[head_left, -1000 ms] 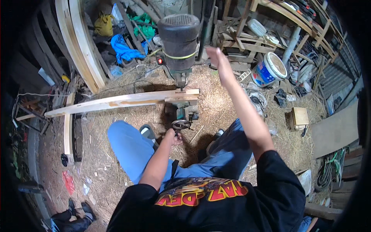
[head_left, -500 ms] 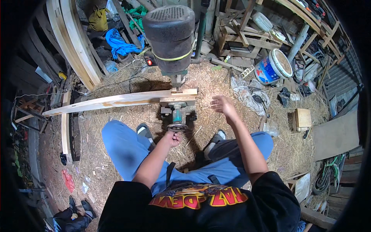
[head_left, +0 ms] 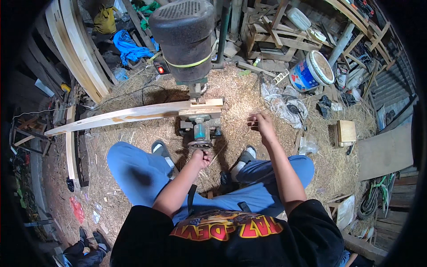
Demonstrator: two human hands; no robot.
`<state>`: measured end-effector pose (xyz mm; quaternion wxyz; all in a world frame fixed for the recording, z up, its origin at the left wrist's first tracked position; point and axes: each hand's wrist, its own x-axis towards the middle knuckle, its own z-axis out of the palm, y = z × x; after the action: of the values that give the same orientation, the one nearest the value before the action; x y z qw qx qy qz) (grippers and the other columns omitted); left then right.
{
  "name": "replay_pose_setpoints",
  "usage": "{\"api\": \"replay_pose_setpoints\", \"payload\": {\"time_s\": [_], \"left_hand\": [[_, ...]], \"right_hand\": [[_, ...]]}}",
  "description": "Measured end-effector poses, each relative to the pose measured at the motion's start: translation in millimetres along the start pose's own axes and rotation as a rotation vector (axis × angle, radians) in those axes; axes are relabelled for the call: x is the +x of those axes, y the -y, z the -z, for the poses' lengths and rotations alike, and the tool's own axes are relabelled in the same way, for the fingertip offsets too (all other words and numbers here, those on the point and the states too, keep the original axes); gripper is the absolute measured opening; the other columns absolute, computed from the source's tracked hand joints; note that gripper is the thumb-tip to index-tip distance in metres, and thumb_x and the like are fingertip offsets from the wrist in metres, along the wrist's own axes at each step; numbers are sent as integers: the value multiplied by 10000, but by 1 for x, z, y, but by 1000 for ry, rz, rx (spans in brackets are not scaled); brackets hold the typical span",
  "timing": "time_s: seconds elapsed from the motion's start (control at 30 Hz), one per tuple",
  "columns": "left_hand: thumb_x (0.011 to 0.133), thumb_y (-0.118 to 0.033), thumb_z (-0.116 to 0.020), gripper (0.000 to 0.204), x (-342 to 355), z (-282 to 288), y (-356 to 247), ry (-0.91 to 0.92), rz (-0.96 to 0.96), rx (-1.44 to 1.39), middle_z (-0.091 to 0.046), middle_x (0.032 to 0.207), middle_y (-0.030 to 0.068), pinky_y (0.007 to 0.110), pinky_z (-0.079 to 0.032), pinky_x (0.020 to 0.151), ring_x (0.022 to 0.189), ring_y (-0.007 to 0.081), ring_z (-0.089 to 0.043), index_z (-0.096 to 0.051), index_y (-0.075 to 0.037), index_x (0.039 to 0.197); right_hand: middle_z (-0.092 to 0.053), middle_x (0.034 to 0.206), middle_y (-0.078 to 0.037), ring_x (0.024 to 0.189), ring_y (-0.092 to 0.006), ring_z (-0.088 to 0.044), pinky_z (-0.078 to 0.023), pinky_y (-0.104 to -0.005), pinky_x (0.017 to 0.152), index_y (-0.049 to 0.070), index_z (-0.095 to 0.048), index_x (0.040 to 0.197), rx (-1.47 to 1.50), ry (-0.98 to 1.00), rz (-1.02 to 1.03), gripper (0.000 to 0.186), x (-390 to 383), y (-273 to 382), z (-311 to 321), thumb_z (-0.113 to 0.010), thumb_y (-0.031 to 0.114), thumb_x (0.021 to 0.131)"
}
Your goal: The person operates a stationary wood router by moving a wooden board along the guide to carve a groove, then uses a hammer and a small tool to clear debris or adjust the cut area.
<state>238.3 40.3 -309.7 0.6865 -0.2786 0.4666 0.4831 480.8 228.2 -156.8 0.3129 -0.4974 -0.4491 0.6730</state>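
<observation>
My left hand [head_left: 202, 159] is closed at the near edge of a round metal handwheel [head_left: 199, 145], its fingers curled; the part they grip is hidden. The wheel sits on the front of a green vise [head_left: 200, 130]. A long, slightly curved wooden board [head_left: 129, 113] is held in the vise and reaches far out to the left. Above the board's right end stands a drilling machine with a big dark motor [head_left: 182, 38], its bit [head_left: 195, 91] down at the wood. My right hand [head_left: 262, 127] hangs in the air right of the vise, empty, fingers loosely bent and apart.
A wooden support [head_left: 71, 149] stands under the board's left part. Tall curved planks [head_left: 73, 53] lean at the back left. A blue-and-white bucket [head_left: 312, 71] and scrap wood lie back right. Shavings cover the floor [head_left: 240, 95]. Another person's feet [head_left: 93, 240] show lower left.
The whole view has shifted slightly, so the machine sits a little farther left. My right hand's fingers have bent somewhat more. My left hand stays at the handwheel.
</observation>
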Motion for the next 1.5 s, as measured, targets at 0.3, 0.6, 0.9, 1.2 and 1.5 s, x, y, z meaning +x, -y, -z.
{"api": "replay_pose_setpoints", "payload": {"time_s": [0.3,0.6,0.9,1.2,1.5], "left_hand": [[1069,-231,-384,255,1,32,-30,121,155,-71,-392,547,-60,283,-326,484,411,84,-308,-468,-170,835],[1059,-206,-406,266,-13,31,-40,131,207,-105,-408,539,-52,269,-342,466,393,82,-303,-475,-146,809],[1063,-160,-348,275,-15,32,-37,235,210,-76,-404,547,-53,273,-355,456,402,77,-318,-463,-106,819],[1035,-252,-436,321,-27,36,-35,115,17,229,-678,908,94,399,-550,715,728,192,-626,-629,-3,1097],[989,-224,-501,417,-110,-5,-104,-154,-925,1539,-690,1237,267,422,-499,1017,1193,398,-654,-626,-22,1333]], "right_hand": [[-717,946,-55,785,-116,-643,-479,-275,691,36,-668,1122,-146,55,117,272,-9,12,-26,-540,259,1033],[-722,948,-57,788,-123,-643,-492,-290,700,27,-668,1139,-151,72,102,267,-9,0,-23,-535,235,1038],[-725,957,-78,783,-128,-639,-494,-282,700,2,-668,1145,-160,48,145,268,-3,4,-23,-548,212,1029],[-729,944,-105,801,-175,-674,-532,-313,735,-19,-675,1139,-297,80,278,295,5,-11,-26,-579,231,1015],[-729,1012,-84,900,-153,-670,-546,-322,835,3,-675,1199,-630,158,417,291,9,-17,-21,-627,201,992]]}}
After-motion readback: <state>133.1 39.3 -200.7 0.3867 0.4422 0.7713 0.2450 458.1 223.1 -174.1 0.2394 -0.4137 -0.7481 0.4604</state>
